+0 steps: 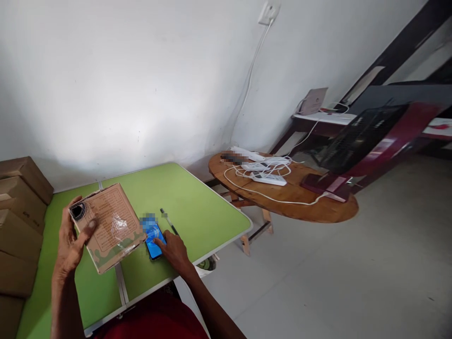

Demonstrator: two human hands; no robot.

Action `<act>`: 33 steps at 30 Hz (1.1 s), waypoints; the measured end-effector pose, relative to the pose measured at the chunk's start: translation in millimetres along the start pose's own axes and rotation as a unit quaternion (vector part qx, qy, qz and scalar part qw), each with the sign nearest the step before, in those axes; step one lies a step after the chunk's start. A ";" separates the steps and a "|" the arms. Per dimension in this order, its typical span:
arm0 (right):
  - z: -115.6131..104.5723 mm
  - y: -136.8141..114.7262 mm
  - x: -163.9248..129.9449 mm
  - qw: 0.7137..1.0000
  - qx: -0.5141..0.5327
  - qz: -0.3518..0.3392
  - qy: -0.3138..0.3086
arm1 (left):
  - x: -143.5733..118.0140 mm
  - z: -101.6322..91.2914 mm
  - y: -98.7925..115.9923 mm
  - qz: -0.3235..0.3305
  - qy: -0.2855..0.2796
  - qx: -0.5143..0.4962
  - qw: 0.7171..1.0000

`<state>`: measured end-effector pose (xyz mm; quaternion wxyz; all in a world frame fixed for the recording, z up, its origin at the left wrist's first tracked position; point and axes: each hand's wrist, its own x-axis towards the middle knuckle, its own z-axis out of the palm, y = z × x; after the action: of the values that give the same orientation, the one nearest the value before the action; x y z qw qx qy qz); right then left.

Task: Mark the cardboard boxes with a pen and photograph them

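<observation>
My left hand point(72, 240) grips a flat brown cardboard box point(108, 226) by its left edge, with the thumb across its top, above the green folding table point(197, 207). Clear tape shines on the box's printed face. My right hand point(174, 249) rests on the table with one finger touching the lit blue screen of a phone point(153, 240) that lies flat just right of the box. A dark pen point(168, 220) lies on the table a little beyond the phone.
Stacked cardboard boxes point(19, 212) stand along the left edge. To the right, a round wooden table point(282, 193) carries white power strips point(268, 178) and cables running up to a wall socket point(268, 12). Dark red furniture point(370, 136) stands further right.
</observation>
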<state>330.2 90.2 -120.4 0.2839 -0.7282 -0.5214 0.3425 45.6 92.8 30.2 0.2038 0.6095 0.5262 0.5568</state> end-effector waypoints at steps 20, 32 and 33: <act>64.9 -105.1 -17.1 0.722 0.548 -0.065 -0.418 | -28.4 -71.7 -16.2 0.000 -0.039 0.141 0.989; -32.0 -99.6 109.2 0.798 0.535 -0.223 -0.166 | 52.4 31.5 -52.1 0.007 -0.146 0.060 0.988; -43.3 -92.2 121.0 0.823 0.503 -0.228 -0.133 | 62.8 55.4 -61.4 -0.001 -0.157 0.030 0.987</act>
<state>339.3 230.3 -47.7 0.6092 -0.2917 -0.4606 0.5759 58.8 188.4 -8.3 0.2658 0.6950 0.5045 0.4380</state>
